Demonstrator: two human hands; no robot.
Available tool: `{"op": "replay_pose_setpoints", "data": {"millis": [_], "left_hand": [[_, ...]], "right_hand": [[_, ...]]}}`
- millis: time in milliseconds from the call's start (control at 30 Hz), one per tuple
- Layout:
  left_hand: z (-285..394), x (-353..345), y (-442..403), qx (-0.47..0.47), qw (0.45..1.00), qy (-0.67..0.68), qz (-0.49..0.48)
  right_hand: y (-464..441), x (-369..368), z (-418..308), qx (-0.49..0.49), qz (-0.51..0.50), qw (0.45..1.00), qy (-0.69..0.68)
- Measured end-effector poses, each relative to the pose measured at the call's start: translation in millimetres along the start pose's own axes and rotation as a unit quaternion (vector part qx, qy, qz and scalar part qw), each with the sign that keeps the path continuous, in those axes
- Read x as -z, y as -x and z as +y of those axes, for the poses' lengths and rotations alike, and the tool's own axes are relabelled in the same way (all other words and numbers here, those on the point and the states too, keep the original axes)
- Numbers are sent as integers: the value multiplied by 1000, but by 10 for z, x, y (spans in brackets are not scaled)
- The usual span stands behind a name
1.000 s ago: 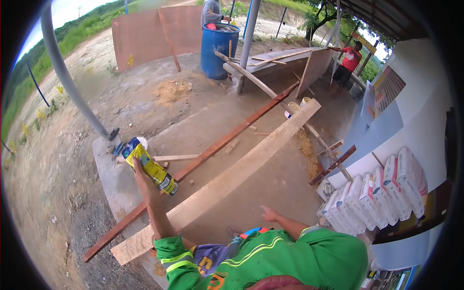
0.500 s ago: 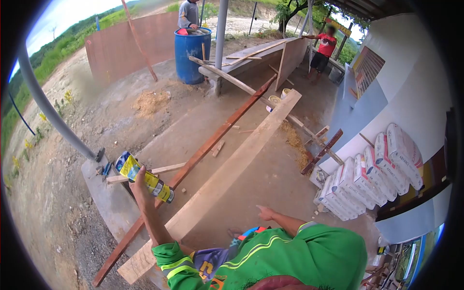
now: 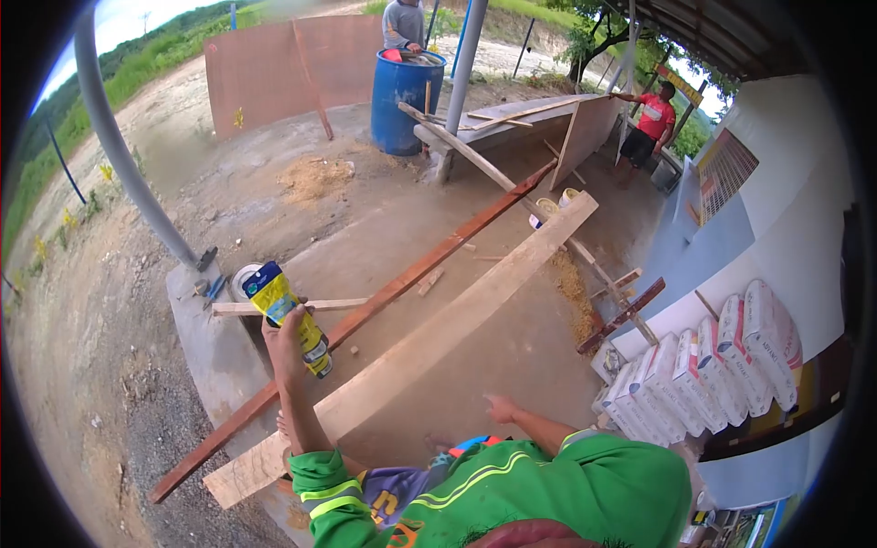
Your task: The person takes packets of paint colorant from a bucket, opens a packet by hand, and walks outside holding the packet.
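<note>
"Head view, then: what do you have in your hands?"

"My left hand (image 3: 285, 335) is closed around a slim yellow, blue and black printed pack (image 3: 270, 296), seemingly soft plastic. It's left of centre in the frame, tilted, with its blue end toward the upper left."

"And the other one?"

"My right hand (image 3: 501, 408), low and near the centre of the frame, is released, with nothing in it that I can see. One finger sticks out; how far the others curl, I can't tell. Brown bare floor (image 3: 512, 338) shows beyond it."

"What lies around the pack?"

"A short pale wooden strip (image 3: 340, 303) and a round white container (image 3: 241, 279) show behind it. A long reddish-brown wooden beam (image 3: 429, 260) passes behind its lower end in the picture; whether they touch, I can't tell. A wide pale wooden plank (image 3: 411, 352) runs between my hands."

"Which step is in hand?"

"Holding the pack up, I'd judge, its printed side facing me. I see nothing pouring from it."

"What would a next move call for?"

"A steady left grip, I think, since a soft pack could slip, and some care around the beam. My right hand looks free to lend support."

"Anyone near?"

"A person in a grey top (image 3: 402, 26) by the blue barrel (image 3: 396, 105), upper centre, well apart from me."
</note>
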State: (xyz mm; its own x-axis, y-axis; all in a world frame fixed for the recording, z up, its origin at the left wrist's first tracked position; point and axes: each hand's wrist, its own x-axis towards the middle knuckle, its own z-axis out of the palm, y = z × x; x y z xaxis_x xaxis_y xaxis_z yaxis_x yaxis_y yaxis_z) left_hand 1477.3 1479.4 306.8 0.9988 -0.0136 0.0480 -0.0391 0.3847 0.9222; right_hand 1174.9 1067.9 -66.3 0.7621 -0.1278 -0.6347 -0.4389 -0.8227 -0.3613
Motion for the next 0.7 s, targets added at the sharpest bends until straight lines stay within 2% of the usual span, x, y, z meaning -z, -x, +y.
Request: {"op": "replay_pose_setpoints", "data": {"millis": [100,200,300,400,500,600,700], "left_hand": [[39,18,49,-6,999,-9,32],[-12,78,19,-16,997,-33,62],[-7,88,32,-11,996,-34,78],[-6,60,13,-8,996,-21,82],[62,2,58,2,997,0,73],[100,-32,58,14,998,22,63],[-5,36,-18,7,998,34,54]], "right_hand": [[35,19,16,41,19,999,24],[55,39,14,55,27,998,-17],[43,83,12,72,-2,997,18],[-8,57,65,60,-20,995,75],[25,-6,179,25,14,1000,0],[3,0,268,52,-24,993,99],[112,-11,267,63,48,996,35]]}}
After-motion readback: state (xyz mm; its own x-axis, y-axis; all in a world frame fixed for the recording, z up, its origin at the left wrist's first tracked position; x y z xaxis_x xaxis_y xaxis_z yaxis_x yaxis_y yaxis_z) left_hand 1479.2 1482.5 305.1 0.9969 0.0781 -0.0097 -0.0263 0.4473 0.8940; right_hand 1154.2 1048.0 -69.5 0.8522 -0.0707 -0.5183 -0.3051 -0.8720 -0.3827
